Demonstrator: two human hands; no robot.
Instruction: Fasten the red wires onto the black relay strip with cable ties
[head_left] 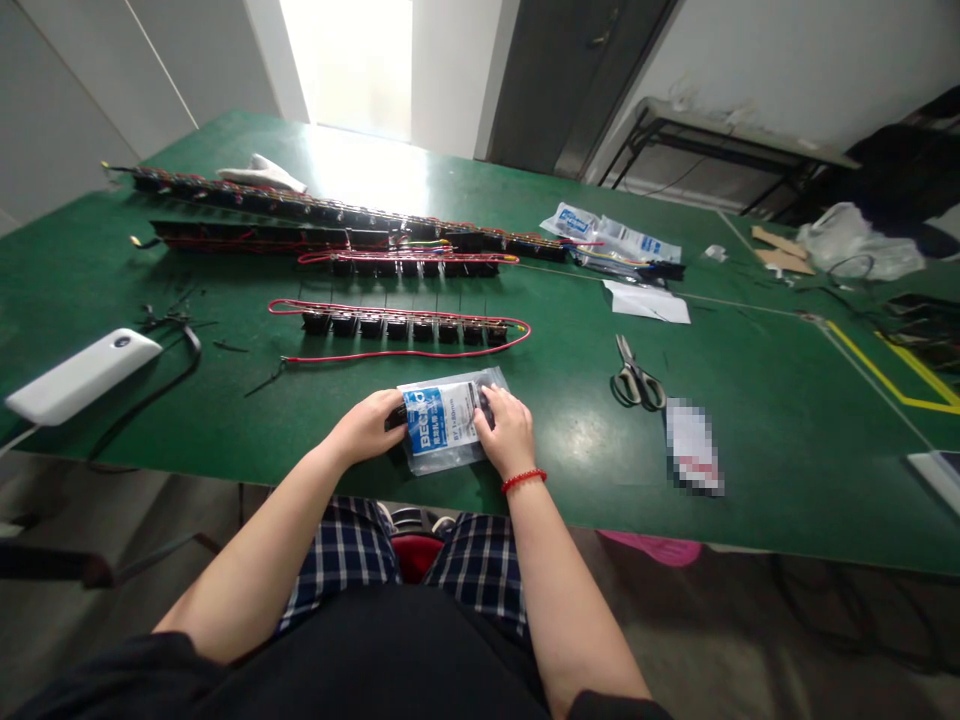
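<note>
A clear plastic bag of cable ties (444, 422) with a blue and white label lies near the table's front edge, dark contents showing at its ends. My left hand (371, 425) closes on its left end, thumb along the near side. At the right end, my right hand (507, 428) grips the bag with bent fingers; a red bead bracelet circles that wrist. Just beyond the bag sits a short row of black blocks (405, 326) with thin dark ties sticking up. A red wire (390, 353) loops around this row.
Scissors (636, 380) lie to the right, beside a blurred packet (693, 445). On the left are a white device (86, 375) and black tie scraps (176, 315). Longer wired strips (300, 205) stretch across the back, near a white glove (262, 173) and plastic bags (611, 235).
</note>
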